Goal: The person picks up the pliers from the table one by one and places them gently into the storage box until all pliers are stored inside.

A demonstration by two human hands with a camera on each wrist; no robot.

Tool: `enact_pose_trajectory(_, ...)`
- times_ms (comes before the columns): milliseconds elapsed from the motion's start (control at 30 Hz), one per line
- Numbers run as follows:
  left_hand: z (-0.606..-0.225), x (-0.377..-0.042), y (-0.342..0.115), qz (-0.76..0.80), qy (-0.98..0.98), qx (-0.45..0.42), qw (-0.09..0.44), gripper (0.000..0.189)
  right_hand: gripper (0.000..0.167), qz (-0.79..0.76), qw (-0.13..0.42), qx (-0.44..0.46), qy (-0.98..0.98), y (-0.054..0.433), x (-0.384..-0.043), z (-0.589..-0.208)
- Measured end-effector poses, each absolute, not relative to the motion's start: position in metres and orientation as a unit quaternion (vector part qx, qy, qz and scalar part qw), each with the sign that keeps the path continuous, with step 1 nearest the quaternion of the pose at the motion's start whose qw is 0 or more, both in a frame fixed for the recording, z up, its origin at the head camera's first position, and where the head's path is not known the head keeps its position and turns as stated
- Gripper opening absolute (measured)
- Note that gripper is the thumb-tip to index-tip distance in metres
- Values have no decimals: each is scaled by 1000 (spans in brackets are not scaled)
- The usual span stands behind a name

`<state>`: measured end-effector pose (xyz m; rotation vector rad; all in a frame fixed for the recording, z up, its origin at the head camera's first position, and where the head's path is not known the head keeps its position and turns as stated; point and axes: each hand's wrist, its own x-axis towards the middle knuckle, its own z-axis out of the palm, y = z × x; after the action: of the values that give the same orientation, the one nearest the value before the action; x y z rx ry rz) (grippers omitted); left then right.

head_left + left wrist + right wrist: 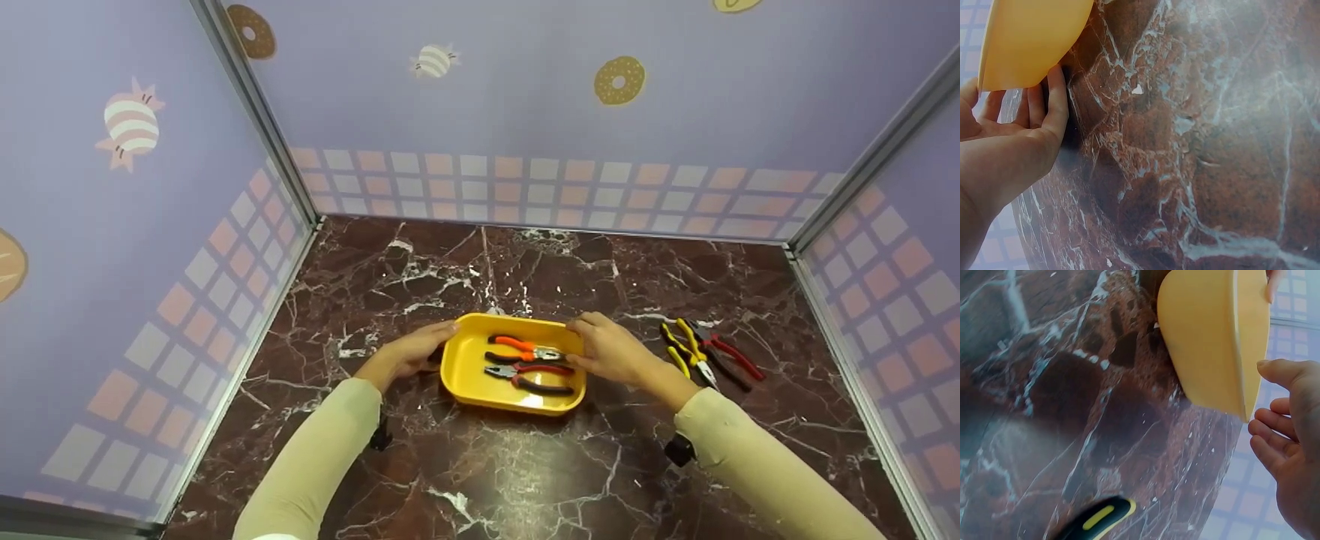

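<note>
A yellow plastic tub (517, 402) stands in the middle of the table. Inside lie orange-and-black pliers (517, 345) and, nearer me, combination pliers with red-and-black handles (544, 367). My left hand (411, 351) grips the tub's left end; in the left wrist view its fingers (1057, 104) reach under the lower edge, the thumb near the rim. At the far right corner my right hand (611, 347) holds the rim, thumb on the inner side. The right wrist view shows the other fingers (1275, 439) curled loosely beside that corner.
To the right of the tub lie yellow-and-black pliers (699, 354) and another pair with red-and-black handles (724, 346), close together. A black-and-yellow handle (1100, 520) shows low in the right wrist view. Patterned purple panels (525, 112) enclose the dark marbled table (420, 270).
</note>
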<state>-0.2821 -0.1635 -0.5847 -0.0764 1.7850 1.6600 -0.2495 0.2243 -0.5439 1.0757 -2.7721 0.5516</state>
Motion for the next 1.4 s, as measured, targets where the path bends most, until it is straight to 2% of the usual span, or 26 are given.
enact_pose_trajectory(367, -588, -282, -165, 639, 687, -37, 343, 56, 49, 190, 75, 368, -907, 245, -249, -540)
enact_pose_trajectory(667, -586, -283, -164, 640, 683, -36, 350, 53, 50, 164, 70, 345, -921, 262, -247, -534)
enact_pose_trajectory(1000, -586, -283, -162, 647, 681, -31, 343, 54, 56, 162, 29, 313, -935, 284, -246, -532)
enact_pose_trajectory(1400, -586, -285, -164, 642, 682, -26, 350, 52, 58, 156, 56, 326, -931, 303, -247, -536)
